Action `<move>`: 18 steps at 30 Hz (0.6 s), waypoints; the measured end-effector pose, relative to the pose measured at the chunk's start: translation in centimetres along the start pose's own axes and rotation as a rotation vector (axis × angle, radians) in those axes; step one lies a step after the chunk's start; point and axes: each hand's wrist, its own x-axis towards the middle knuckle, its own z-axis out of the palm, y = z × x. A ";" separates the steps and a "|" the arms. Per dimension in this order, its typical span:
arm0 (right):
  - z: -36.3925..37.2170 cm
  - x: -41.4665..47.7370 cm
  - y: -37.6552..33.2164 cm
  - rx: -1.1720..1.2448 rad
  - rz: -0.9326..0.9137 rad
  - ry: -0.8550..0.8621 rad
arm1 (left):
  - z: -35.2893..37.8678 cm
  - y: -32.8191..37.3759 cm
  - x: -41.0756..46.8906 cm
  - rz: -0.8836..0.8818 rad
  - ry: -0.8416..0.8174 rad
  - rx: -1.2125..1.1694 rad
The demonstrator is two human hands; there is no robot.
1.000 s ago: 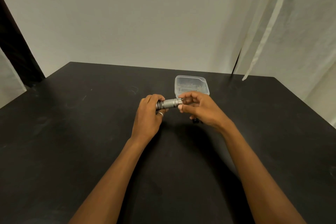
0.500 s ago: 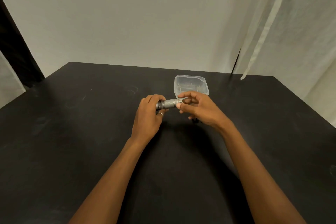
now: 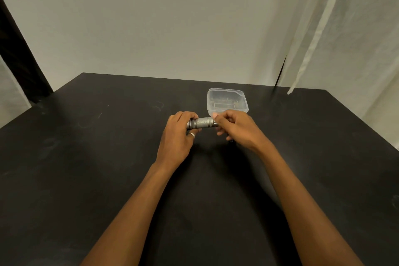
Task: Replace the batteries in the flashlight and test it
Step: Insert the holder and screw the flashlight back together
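Both forearms reach up from the lower edge of the frame and meet just above the middle. The left hand (image 3: pixel 177 134) is curled round the left end of the flashlight (image 3: pixel 201 123), fingers over the top and a ring (image 3: pixel 192 135) showing on one finger. The right hand (image 3: pixel 237 129) pinches the right end of it, its fingertips (image 3: pixel 216 116) bent over the rim and the back of the hand turned to the camera. The flashlight lies level between the two hands, held a little above the bench (image 3: pixel 86 179); its grey knurled barrel shows in the gap. What the right hand covers at that end cannot be told.

Just behind the right hand, a clear tub (image 3: pixel 226 101) stands on the bench; its contents are too blurred to name. The bench is black and matt, with faint scuffs. Behind it is a plain pale wall (image 3: pixel 172 28), a cream curtain (image 3: pixel 356 39) at the right of the frame, and a dark upright strip (image 3: pixel 17 60) at the left.
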 end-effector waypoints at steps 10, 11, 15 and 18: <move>0.3 0.0 0.3 -0.031 -0.020 0.000 | 0.0 0.1 0.0 0.009 0.005 0.005; 0.4 -0.2 0.0 -0.056 -0.009 0.021 | 0.0 0.1 0.0 0.014 0.004 0.009; 0.6 -0.4 -0.1 -0.112 0.000 0.046 | 0.0 0.0 0.0 0.007 0.004 0.004; 0.1 0.0 0.1 -0.041 -0.019 -0.001 | 0.0 -0.1 0.0 -0.021 0.017 -0.012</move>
